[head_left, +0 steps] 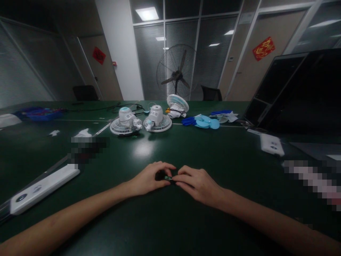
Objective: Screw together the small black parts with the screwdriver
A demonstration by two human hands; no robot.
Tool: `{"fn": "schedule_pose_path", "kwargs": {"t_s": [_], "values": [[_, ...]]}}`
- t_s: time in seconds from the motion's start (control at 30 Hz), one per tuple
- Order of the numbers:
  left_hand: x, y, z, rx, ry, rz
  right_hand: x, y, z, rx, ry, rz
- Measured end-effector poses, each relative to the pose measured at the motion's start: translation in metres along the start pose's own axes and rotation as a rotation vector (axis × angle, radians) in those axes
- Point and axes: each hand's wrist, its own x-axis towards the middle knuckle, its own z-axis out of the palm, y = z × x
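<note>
Low over the green table (128, 224), both hands meet around a small dark piece with a green part (167, 177); it looks like a little circuit board, though its kind is hard to make out. My left hand (149, 179) curves round it, thumb below and fingers above, gripping it from the left. Fingertips of my right hand (198, 183) are pinched together at its right end, where a tiny light bit shows. What exactly sits between those right fingertips is hidden.
Several white fan heads (157, 121) lie at mid-table, beside light blue fan blades (207, 122) and blue gloves (188, 121). A long white device (45, 188) is at left, a white box (271, 144) at right, near a large black screen (301, 92). A blue tray (44, 114) stands far left.
</note>
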Motion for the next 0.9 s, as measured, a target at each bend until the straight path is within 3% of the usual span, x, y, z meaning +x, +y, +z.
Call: {"fn": "schedule_pose_path", "kwargs": {"t_s": [0.2,0.5,0.7,0.9], "values": [[-0.001,0.0,-0.002,0.032,-0.001,0.014,-0.004,0.0,0.0,0.034,0.101,0.015],[-0.001,-0.001,-0.001,0.067,-0.02,0.047,-0.002,0.002,0.003,-0.034,0.049,-0.027],[-0.002,-0.005,0.001,0.087,-0.016,0.056,-0.002,0.001,0.001,-0.013,0.089,-0.041],[-0.009,-0.012,-0.011,0.033,-0.111,0.093,-0.003,0.002,0.001,-0.011,0.154,-0.014]]}}
